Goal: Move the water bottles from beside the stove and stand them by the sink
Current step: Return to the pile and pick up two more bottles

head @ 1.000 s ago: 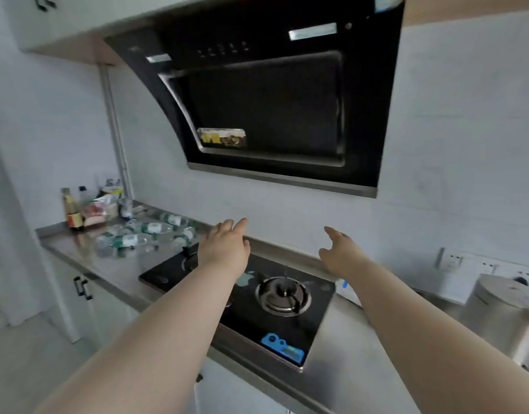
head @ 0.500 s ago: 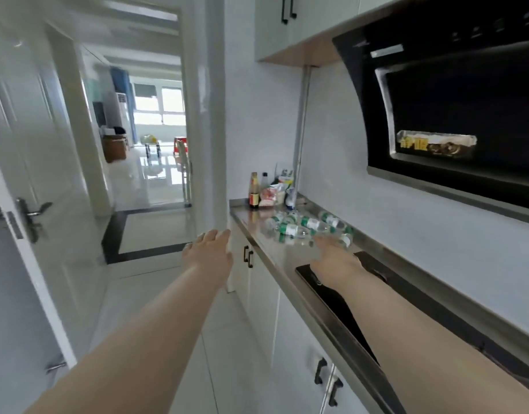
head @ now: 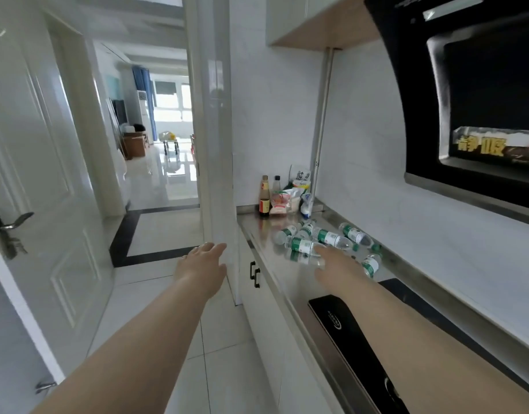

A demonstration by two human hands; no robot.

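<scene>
Several water bottles (head: 332, 238) are lying on their sides on the steel counter (head: 263, 231), centre-right of frame, above the stove (head: 346, 333). The right hand (head: 338, 265) is reaching toward them, fingers straight, gripping nothing. The left hand (head: 202, 264) is hovering at centre, spread and empty.

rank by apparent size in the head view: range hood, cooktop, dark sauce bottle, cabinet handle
1. range hood
2. cooktop, partly cut off
3. dark sauce bottle
4. cabinet handle, looks only slightly smaller and sits nearer the camera, so this rank is unsure
</scene>
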